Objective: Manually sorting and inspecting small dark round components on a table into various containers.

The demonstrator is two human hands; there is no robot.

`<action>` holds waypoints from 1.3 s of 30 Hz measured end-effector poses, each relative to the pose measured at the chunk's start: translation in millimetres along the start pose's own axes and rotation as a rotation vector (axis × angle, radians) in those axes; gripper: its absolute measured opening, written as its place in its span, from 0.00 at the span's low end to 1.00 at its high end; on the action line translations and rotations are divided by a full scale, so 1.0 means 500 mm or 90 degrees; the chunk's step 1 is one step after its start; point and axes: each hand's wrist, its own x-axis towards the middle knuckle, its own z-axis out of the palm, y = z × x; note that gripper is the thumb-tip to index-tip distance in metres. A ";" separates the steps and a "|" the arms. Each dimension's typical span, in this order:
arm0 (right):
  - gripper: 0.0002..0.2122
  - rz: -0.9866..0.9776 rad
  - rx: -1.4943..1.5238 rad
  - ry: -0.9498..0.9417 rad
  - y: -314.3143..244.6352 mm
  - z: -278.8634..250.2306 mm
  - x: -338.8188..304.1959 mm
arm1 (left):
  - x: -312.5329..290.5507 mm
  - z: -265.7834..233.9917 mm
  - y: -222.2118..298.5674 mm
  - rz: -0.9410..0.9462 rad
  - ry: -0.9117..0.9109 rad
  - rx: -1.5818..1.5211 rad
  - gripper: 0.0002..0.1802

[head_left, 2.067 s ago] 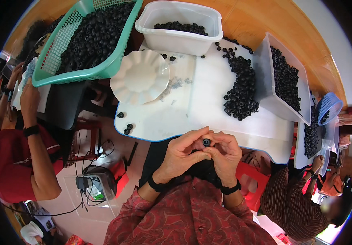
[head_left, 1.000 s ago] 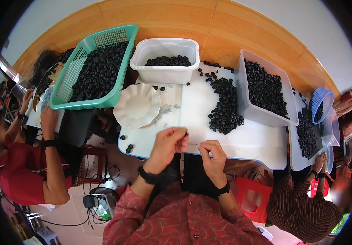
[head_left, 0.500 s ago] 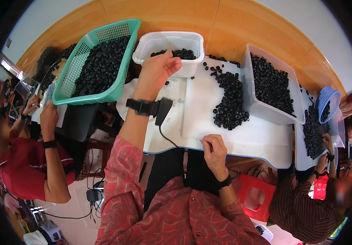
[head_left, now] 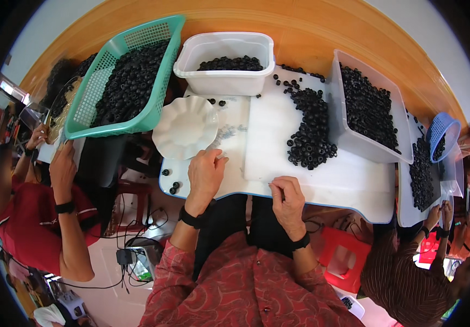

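- Head view: black, ring-like pieces (head_left: 310, 131) piled right of centre on white surface (head_left: 349, 193); long axis roughly up-down in frame.
- Right hand (head_left: 288, 203) nearer; pile lies up and right of its fingers. Left hand (head_left: 206, 175) farther, lower centre-left.
- Both hands' fingers loosely curled; cannot tell whether anything held.
- Pieces: small, rounded, holed.

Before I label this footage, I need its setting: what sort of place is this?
Likely a small handwork shop: small black parts lie heaped on a white table, similar ones lie in a green basket, and a person in red and a person in dark stripes are at neighbouring worktops.
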 end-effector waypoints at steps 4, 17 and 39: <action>0.06 -0.002 -0.001 0.003 0.000 -0.001 0.000 | -0.003 0.022 0.006 0.016 0.022 0.040 0.09; 0.05 0.031 0.057 0.024 -0.003 -0.012 0.003 | -0.012 0.038 0.015 0.088 0.062 0.019 0.06; 0.16 -0.025 -0.485 -0.020 0.005 0.008 0.134 | -0.054 0.047 0.112 -0.285 -0.273 -0.662 0.08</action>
